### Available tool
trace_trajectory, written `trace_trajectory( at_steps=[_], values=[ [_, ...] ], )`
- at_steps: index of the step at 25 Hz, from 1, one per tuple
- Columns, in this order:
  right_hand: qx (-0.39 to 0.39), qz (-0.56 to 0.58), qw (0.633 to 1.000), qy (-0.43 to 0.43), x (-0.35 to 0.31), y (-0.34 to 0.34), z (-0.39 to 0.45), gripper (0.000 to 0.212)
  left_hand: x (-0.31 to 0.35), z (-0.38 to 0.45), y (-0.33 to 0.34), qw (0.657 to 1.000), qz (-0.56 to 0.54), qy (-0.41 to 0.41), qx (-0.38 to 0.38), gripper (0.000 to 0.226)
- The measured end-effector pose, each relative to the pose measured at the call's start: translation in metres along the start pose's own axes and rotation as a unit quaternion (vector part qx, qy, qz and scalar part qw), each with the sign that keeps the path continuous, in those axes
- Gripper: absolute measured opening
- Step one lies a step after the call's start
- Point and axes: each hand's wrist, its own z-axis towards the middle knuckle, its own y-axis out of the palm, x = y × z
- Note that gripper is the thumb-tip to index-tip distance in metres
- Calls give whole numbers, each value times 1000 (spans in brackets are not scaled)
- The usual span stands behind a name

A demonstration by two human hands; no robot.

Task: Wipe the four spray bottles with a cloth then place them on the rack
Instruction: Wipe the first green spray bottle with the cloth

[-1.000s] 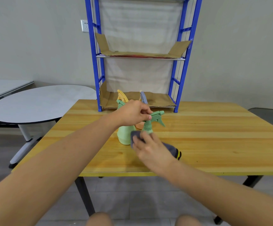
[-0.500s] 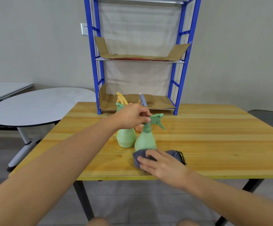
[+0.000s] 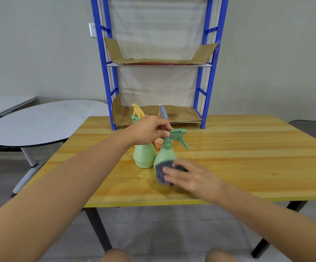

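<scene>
A green spray bottle [image 3: 165,155] stands on the wooden table [image 3: 238,163]. My left hand [image 3: 149,132] pinches its trigger head from the left. My right hand [image 3: 192,178] presses a grey cloth [image 3: 162,172] against the bottle's lower front. A second green bottle [image 3: 144,156] stands just to its left. Behind them an orange bottle [image 3: 158,143] is mostly hidden, and a yellow trigger head [image 3: 137,110] and a lilac trigger head [image 3: 162,112] stick up behind my left hand. The blue rack [image 3: 203,91] stands at the table's far edge with cardboard-lined shelves.
A round white table [image 3: 40,121] stands to the left, and a grey chair edge [image 3: 314,127] shows at the right. The rack's lower cardboard shelf [image 3: 181,115] and upper cardboard shelf [image 3: 159,60] hold nothing visible. My knees show at the bottom.
My right hand lifted the cloth off the table and brought it up against the green bottle's base. My left hand kept its grip on the trigger head.
</scene>
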Motion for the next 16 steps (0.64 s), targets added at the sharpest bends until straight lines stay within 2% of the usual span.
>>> trace_trajectory(
  at_steps=[3,5,8,9,11,13,16],
  values=[
    [25,53,990,127,12,-6,8,57,-1,0,0,1000,2,5,0,14],
    [-6,56,993,103,-7,7,-6,49,-1,0,0,1000,3,1,-2,15],
    [-35,55,998,12,-20,11,-20,39,0,1,1,1000,7,-2,-2,15],
    [-22,47,998,27,-13,7,-15,37,0,1,1,1000,5,-1,-1,15],
    [41,42,991,119,2,1,-2,42,-2,1,0,1000,5,3,3,13],
    [64,13,980,186,1,2,-3,41,-2,0,1,1000,7,8,6,12],
    [-14,-11,989,145,-17,15,-28,46,-1,-1,2,1000,8,5,6,15]
  ],
)
